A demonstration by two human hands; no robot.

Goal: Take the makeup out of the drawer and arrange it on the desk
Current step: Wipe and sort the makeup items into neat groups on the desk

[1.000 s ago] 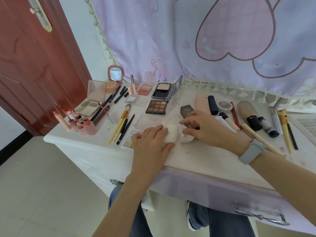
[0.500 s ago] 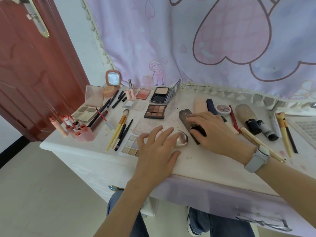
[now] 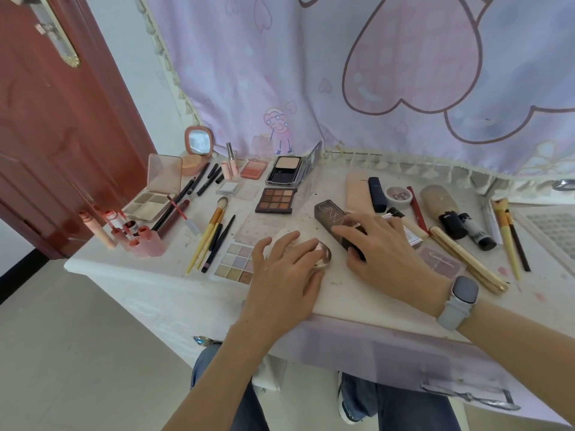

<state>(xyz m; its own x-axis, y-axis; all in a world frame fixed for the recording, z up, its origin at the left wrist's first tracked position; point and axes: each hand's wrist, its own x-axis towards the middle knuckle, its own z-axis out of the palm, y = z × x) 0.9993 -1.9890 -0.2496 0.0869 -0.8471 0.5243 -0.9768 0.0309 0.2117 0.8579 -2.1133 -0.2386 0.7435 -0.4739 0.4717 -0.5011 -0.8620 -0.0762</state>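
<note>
Right hand point(image 3: 385, 259) fingers curled gripping dark brown rectangular box point(image 3: 334, 219), long axis near-right to far-left on white desk point(image 3: 357, 293); left hand point(image 3: 286, 272) spread flat over round glossy compact point(image 3: 322, 258) just left.

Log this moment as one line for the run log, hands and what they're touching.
left hand: resting on round compact | right hand: gripping dark box | desk: makeup laid out
</note>
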